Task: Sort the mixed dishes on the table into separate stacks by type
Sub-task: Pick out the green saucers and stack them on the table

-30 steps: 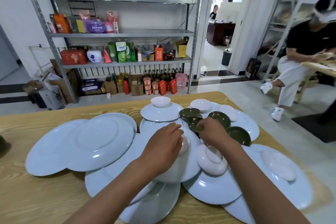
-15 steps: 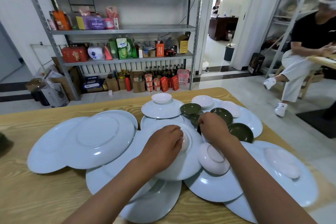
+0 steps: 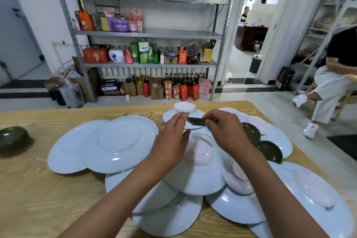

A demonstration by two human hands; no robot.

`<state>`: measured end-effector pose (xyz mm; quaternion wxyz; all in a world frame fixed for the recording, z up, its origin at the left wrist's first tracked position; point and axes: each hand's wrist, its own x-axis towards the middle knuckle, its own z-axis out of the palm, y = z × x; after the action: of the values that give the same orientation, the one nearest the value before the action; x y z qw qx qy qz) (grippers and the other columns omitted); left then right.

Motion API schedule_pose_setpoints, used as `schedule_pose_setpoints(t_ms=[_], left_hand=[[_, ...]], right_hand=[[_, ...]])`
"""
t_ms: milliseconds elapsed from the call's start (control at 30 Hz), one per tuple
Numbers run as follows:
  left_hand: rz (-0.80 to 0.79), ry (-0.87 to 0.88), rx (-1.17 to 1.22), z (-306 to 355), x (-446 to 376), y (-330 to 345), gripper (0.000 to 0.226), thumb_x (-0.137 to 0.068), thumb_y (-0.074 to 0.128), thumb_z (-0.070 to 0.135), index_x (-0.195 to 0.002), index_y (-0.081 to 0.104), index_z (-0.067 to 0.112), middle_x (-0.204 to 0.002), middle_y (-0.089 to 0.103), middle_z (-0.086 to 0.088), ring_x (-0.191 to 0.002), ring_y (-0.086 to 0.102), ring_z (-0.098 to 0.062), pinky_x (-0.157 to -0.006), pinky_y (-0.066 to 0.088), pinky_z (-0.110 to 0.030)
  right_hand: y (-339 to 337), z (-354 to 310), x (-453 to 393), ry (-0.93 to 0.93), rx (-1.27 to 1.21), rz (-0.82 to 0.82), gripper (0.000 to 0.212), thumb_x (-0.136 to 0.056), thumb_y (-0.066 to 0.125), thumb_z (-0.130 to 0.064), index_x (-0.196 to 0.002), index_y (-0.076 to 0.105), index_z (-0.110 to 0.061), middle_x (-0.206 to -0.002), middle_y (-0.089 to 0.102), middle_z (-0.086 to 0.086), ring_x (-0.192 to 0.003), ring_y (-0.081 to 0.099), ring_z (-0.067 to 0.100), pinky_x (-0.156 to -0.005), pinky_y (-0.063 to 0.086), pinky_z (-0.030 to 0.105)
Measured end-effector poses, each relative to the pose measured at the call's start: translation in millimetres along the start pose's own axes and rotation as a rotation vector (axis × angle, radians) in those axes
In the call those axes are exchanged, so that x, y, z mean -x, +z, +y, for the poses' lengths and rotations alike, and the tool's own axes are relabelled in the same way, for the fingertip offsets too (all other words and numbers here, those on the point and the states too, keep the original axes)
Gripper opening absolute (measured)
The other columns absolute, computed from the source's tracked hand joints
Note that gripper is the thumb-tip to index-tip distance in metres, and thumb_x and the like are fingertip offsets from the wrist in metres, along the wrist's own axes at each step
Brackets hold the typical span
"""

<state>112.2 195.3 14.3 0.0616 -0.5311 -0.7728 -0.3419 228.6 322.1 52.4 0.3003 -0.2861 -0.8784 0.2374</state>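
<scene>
Between my two hands a small dark green dish (image 3: 197, 121) is lifted above the pile. My right hand (image 3: 225, 129) pinches its right rim, and the fingertips of my left hand (image 3: 172, 137) pinch its left rim. Below them lie several overlapping large white plates (image 3: 116, 145), with an upturned white bowl (image 3: 200, 152) on the middle plate. Two more green dishes (image 3: 268, 150) lie at the right on a white plate. A small white bowl (image 3: 184, 106) stands on a plate at the far side. A stack of green dishes (image 3: 13, 139) sits at the table's left edge.
The wooden table (image 3: 38, 199) shows bare wood at the front left. Small white dishes (image 3: 313, 187) lie upside down on the right plates. Behind the table stand metal shelves (image 3: 146, 35) with packages. A person (image 3: 336, 75) sits at the right.
My right hand lifted a green dish from the cluster at the right and brought it toward the middle. My left hand left the upturned white bowl and rose to take the dish's other rim.
</scene>
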Motion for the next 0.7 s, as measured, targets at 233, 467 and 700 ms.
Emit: schedule_pose_setpoints(t_ms=[233, 467, 700], left_hand=[[0.185, 0.006, 0.013, -44.4, 15.6, -46.4, 0.027, -0.096, 0.052, 0.015, -0.122, 0.056, 0.013, -0.124, 0.056, -0.001, -0.109, 0.052, -0.017, -0.086, 0.031, -0.011], [0.279, -0.023, -0.041, -101.3, 59.5, -110.1, 0.023, -0.094, 0.055, 0.007, -0.116, 0.061, 0.012, -0.119, 0.061, -0.001, -0.110, 0.050, -0.009, -0.095, 0.028, -0.003], [0.331, -0.152, -0.181, -160.7, 111.2, -167.1, 0.030, -0.095, 0.046, 0.018, -0.112, 0.067, 0.005, -0.115, 0.066, -0.007, -0.113, 0.055, -0.021, -0.098, 0.033, -0.018]], right_hand=[[39.5, -65.9, 4.8, -0.257, -0.069, -0.017, 0.017, -0.089, 0.061, -0.005, -0.100, 0.072, -0.013, -0.100, 0.070, 0.000, -0.093, 0.061, 0.016, -0.087, 0.046, 0.028], [103.4, -133.6, 8.3, -0.381, -0.153, -0.087, 0.018, -0.090, 0.061, -0.006, -0.102, 0.072, -0.013, -0.102, 0.070, 0.001, -0.096, 0.060, 0.016, -0.087, 0.046, 0.028], [176.3, -198.9, 20.0, -0.428, -0.212, -0.207, 0.019, -0.095, 0.056, -0.012, -0.108, 0.069, -0.017, -0.111, 0.067, -0.001, -0.107, 0.057, 0.014, -0.095, 0.043, 0.027]])
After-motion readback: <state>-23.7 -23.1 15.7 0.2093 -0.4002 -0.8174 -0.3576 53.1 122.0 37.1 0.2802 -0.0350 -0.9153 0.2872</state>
